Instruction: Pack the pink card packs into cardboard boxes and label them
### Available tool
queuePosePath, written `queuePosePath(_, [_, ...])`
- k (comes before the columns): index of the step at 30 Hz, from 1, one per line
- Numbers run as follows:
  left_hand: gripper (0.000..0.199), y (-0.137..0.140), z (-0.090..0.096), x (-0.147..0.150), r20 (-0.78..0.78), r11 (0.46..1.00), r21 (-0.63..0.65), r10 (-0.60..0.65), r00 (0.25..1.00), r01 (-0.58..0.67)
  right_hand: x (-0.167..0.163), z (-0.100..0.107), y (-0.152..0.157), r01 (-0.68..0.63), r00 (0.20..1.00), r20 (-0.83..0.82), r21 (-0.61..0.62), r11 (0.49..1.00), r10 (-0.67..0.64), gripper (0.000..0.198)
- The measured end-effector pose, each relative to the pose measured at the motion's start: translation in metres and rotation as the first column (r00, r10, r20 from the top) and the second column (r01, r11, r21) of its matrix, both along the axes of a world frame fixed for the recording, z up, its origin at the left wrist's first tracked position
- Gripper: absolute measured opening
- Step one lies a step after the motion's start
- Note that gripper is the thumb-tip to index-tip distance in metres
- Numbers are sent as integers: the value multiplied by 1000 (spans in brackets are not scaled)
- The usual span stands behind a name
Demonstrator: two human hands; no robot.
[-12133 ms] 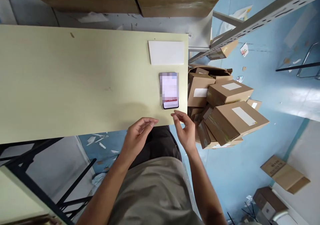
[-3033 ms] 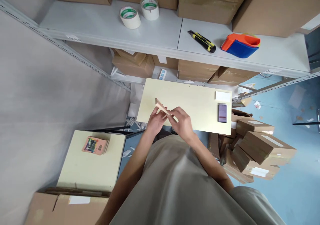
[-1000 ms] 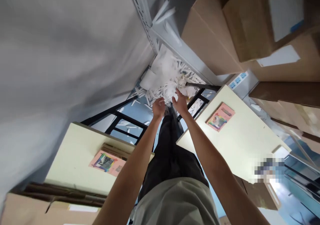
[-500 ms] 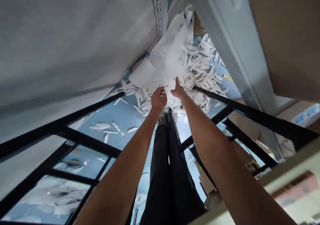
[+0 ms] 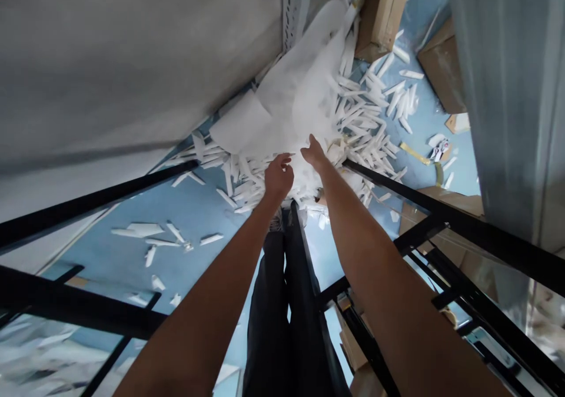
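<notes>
A large, thin white sheet [image 5: 282,114], like packing foam, spreads out in front of me, with a curled fold on its right. My left hand [image 5: 279,176] is at its near edge with fingers curled, seemingly pinching it. Slightly higher and to the right, my right hand [image 5: 314,152] appears closed on the sheet, its thumb side up. Exactly where the fingertips meet the material is hard to make out. Many white strips [image 5: 362,114] lie heaped under and around the sheet on the blue floor.
Black metal frame bars [image 5: 397,191] flank me on the right, with another bar [image 5: 97,197] on the left. A grey wall-like surface [image 5: 132,62] fills the upper left beside a perforated post [image 5: 295,9]. Cardboard boxes [image 5: 382,17] and a grey panel [image 5: 507,103] are at the right.
The view has shifted, bringing boxes and more floor into sight at upper right. My right index finger, stretched out before, now looks more drawn in. My left hand has barely moved.
</notes>
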State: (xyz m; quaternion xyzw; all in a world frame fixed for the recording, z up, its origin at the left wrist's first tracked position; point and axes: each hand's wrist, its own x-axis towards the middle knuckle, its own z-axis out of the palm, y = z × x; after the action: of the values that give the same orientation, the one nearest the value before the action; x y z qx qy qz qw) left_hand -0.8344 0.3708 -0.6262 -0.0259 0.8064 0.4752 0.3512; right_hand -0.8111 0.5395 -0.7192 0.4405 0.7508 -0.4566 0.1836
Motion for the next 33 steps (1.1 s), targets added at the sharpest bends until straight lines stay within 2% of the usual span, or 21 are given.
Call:
queuePosePath(2, [42,-5,6,5,1,1000,-20,18,1000,-18,5,18,-6,-14,1000,26,28,1000,14,84])
queuePosePath(5, [38,-10,24,9,20,998,-25,66,998,-66,16,56,-20,-26,998,58,44,999,24,81])
queuePosePath(7, [39,-12,43,7,42,996,-29,89,995,-88,24,89,-33,-45,996,84,65,997,39,78])
queuePosePath(9, [48,-14,71,1,49,996,-50,81,996,-79,31,127,-51,-72,993,99,83,994,64,74])
queuePosePath(11, [66,-17,109,-9,11,996,-89,-13,1000,14,36,171,-71,-97,992,89,89,991,89,72])
queuePosePath(13, [82,-20,154,-20,-55,969,-154,-203,978,193,40,218,-91,-132,989,73,95,987,125,69])
queuePosePath(16, [90,-25,226,-34,-133,842,-297,-504,854,451,43,292,-113,-216,976,26,102,971,214,69])
queuePosePath(19, [73,-32,292,-41,-178,721,-389,-670,720,574,42,365,-124,-286,956,-41,109,952,291,70])
queuePosePath(22, [51,-41,350,-39,-260,696,-377,-713,651,611,45,433,-126,-294,946,-107,128,947,308,68])
queuePosePath(25, [37,-49,399,-30,-341,728,-369,-684,644,578,55,497,-121,-297,938,-139,148,943,317,68])
queuePosePath(30, [27,-57,475,-4,-427,764,-339,-645,634,549,91,598,-108,-374,916,-83,183,909,393,63])
queuePosePath(33, [25,-64,525,14,-494,768,-257,-626,604,586,114,663,-93,-417,892,-79,234,878,445,72])
